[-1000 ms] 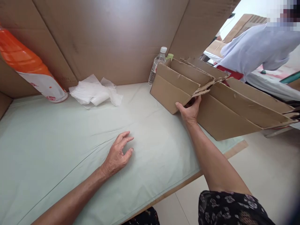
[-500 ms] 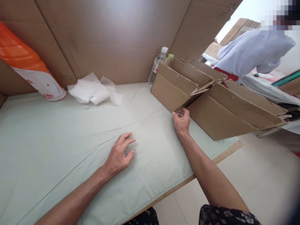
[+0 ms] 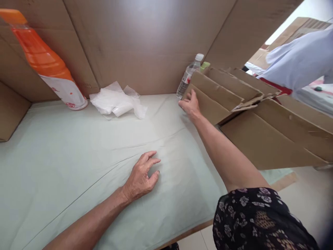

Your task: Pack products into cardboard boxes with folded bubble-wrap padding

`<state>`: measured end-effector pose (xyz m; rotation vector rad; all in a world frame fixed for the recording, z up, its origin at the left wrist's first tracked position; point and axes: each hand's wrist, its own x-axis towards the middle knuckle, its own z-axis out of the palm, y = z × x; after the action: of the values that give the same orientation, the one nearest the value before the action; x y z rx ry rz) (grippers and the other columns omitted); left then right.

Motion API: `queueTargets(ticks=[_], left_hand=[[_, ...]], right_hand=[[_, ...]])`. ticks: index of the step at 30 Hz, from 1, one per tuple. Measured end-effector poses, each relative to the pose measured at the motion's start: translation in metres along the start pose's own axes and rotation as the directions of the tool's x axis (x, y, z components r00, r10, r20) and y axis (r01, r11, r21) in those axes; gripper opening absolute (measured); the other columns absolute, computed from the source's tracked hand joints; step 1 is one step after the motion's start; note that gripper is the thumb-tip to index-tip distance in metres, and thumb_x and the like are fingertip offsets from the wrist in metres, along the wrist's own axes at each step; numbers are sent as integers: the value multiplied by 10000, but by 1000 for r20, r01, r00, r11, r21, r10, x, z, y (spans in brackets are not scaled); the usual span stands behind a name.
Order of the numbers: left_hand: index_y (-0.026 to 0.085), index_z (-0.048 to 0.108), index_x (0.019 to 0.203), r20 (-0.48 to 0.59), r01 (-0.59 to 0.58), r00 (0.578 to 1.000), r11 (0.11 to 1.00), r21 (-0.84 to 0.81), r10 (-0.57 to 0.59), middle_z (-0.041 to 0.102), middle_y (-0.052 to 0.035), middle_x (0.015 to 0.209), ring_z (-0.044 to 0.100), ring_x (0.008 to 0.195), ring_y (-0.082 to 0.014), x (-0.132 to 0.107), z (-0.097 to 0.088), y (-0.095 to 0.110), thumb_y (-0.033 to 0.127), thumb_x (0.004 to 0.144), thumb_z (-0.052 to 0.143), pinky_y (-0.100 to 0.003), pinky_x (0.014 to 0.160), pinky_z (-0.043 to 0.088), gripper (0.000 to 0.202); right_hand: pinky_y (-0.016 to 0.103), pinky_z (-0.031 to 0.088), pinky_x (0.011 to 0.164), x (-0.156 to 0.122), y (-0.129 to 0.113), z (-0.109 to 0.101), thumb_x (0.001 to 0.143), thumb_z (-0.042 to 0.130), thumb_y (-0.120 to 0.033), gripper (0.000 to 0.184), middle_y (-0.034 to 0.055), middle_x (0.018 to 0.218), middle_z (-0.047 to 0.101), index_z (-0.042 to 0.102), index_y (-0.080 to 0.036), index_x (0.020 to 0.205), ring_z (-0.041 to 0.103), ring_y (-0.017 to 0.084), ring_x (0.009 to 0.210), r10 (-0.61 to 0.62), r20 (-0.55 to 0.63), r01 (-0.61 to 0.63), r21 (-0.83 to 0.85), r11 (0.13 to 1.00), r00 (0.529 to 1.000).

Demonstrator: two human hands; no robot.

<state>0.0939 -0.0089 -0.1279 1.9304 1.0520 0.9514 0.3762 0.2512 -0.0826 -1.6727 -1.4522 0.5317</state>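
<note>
Cardboard box (image 3: 223, 87) beside the bottle (image 3: 187, 79) on our desk (image 3: 78, 149) looks light and stiff, so we'd best hold its walls (image 3: 215, 107), our right hand (image 3: 191, 105) spread at one, our left hand (image 3: 142, 176) loosely spread, empty.

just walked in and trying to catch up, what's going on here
A person's right hand is at the left end of the smaller cardboard box; whether it grips the box is hard to tell. The larger cardboard box is beside that one, to the right. The left hand is half open over the pale green cloth, holding nothing. White sheets lie in a loose pile near the back, between the orange bottle and the clear bottle.
</note>
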Motion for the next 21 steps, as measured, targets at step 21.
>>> queueTargets(ticks=[21], left_hand=[[241, 753, 1044, 178, -184, 974, 945, 269, 139, 697, -84, 1291, 680, 1185, -235, -23, -95, -13, 264, 795, 740, -350, 1023, 559, 250]], right_hand=[[597, 476, 1057, -123, -46, 131, 829, 571, -459, 627, 222, 1532, 458, 598, -159, 1380, 544, 399, 1327, -402, 203, 435, -157, 887, 893]])
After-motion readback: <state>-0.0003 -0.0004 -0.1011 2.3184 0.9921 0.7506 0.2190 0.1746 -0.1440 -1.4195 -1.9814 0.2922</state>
